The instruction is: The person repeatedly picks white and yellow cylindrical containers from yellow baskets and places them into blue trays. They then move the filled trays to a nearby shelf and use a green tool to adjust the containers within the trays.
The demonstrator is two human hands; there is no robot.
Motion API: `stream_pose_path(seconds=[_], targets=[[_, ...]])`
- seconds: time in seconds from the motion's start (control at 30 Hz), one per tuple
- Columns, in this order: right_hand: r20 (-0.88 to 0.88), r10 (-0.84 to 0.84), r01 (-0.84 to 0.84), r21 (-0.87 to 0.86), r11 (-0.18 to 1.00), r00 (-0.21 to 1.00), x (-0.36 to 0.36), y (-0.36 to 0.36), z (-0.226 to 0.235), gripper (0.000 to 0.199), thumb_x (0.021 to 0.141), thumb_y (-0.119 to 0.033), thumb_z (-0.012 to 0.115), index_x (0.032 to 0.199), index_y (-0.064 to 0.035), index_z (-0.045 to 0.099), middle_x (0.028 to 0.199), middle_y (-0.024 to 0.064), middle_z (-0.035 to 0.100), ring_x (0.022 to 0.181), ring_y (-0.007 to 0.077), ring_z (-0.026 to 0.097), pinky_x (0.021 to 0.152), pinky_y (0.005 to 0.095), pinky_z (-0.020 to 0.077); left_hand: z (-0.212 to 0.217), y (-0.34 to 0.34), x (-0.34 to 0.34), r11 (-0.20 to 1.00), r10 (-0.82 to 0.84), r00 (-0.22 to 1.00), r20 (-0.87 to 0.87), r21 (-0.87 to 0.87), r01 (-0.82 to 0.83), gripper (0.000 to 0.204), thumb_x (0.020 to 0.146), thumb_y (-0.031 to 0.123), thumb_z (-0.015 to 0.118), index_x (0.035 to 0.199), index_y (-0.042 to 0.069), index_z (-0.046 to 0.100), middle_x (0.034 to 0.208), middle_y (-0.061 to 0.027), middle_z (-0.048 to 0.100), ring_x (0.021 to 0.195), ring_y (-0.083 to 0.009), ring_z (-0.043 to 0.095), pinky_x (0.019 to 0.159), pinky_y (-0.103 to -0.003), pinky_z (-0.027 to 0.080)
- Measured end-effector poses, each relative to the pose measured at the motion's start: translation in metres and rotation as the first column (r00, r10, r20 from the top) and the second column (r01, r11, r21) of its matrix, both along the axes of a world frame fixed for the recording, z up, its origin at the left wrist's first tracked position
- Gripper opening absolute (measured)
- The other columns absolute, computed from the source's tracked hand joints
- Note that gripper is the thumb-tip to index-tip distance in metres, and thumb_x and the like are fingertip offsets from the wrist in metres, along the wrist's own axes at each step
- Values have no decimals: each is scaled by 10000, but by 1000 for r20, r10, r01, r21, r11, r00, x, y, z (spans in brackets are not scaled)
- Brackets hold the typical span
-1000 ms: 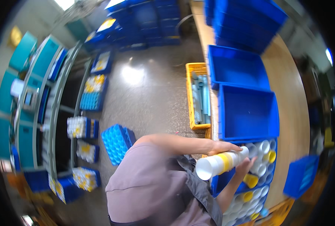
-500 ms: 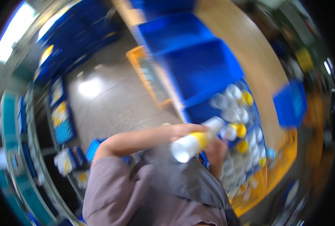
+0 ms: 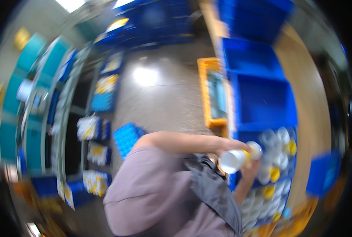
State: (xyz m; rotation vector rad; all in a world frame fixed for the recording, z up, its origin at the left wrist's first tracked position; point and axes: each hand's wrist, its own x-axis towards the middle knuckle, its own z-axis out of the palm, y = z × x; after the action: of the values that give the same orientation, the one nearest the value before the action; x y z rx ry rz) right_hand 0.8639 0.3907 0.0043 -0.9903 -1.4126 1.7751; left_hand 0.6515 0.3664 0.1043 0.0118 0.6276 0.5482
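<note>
My left hand is closed over the upper side of a white plastic tube with a yellow band near its middle. One round, open-looking end of it faces me, and a paler end sticks out beyond the hands. From below, my right hand grips the same tube, its fingers partly hidden and blurred. Just to the right, many white and yellow cylindrical pieces fill a blue bin. Whether the tube is one piece or several joined cannot be made out.
Two deep blue bins stand beyond on a wooden bench. An orange crate sits beside it, another at the near right. A separate blue bin is far right. Shelving with filled boxes runs along the left.
My view has turned, so the bench and bins sit upright and further right. The tube has stayed in both hands and now points more toward me.
</note>
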Motion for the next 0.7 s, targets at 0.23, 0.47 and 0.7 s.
stream_pose_path(seconds=[0.23, 0.47, 0.7], targets=[[459, 41, -184, 273, 944, 887, 7, 21, -18, 435, 1023, -350, 470, 1296, -32, 585, 1171, 165, 675, 1148, 257, 613, 1182, 411, 245, -24, -31, 19, 980, 124, 985, -117, 169, -104, 672, 985, 491, 505, 1437, 22, 341, 1306, -177, 538, 1166, -234, 601, 912, -386, 547], [-101, 86, -111, -279, 954, 991, -11, 7, 4, 508, 964, -379, 578, 1337, -38, 526, 1225, 154, 637, 1091, 216, 634, 1136, 412, 329, -15, -36, 7, 981, 181, 983, -33, 77, -178, 633, 995, 475, 497, 1445, 68, 317, 1333, -152, 499, 1213, -239, 552, 905, -424, 540], [-15, -35, 26, -392, 920, 999, 30, -25, 13, 472, 968, -363, 543, 1308, -43, 470, 1236, 157, 580, 1077, 220, 618, 1097, 438, 367, -26, -45, 34, 995, -45, 998, 45, 86, 41, 554, 982, 484, 523, 1397, 152, 366, 1224, -93, 506, 1100, -242, 534, 835, -472, 525]])
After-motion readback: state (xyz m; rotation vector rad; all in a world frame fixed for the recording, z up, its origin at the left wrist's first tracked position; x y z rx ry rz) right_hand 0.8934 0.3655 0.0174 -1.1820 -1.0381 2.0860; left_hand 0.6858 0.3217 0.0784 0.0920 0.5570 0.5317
